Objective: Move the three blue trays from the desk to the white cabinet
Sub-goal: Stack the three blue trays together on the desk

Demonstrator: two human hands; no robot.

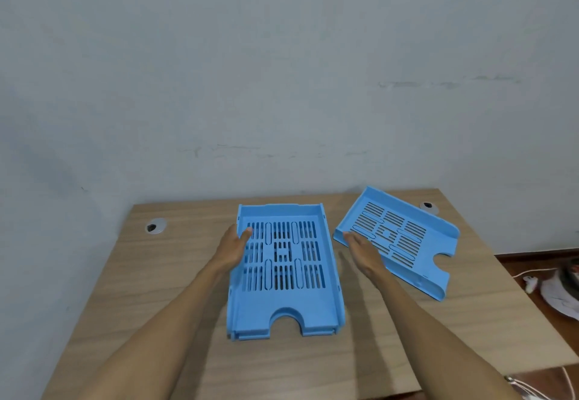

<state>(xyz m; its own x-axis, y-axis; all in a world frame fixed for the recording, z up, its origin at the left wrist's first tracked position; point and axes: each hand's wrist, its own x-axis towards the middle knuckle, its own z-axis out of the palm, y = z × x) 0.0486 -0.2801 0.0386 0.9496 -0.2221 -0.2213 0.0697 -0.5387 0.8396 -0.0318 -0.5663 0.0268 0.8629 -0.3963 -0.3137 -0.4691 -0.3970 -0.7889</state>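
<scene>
A blue slotted tray (316, 312) lies flat in the middle of the wooden desk (150, 293). A second rim shows under its front edge, so it looks like two trays nested. Another blue tray (438, 271) lies to the right, turned at an angle. My left hand (233, 251) holds the left wall of the middle tray, with the thumb hooked over the rim. My right hand (363, 252) hovers flat with straight fingers between the two trays, its fingertips in front of the angled tray's near-left corner. No white cabinet is in view.
The desk stands against a pale wall. It has a metal cable grommet at the back left (155, 226) and another at the back right (428, 206). White cables and a pale object (557, 293) lie on the brown floor to the right.
</scene>
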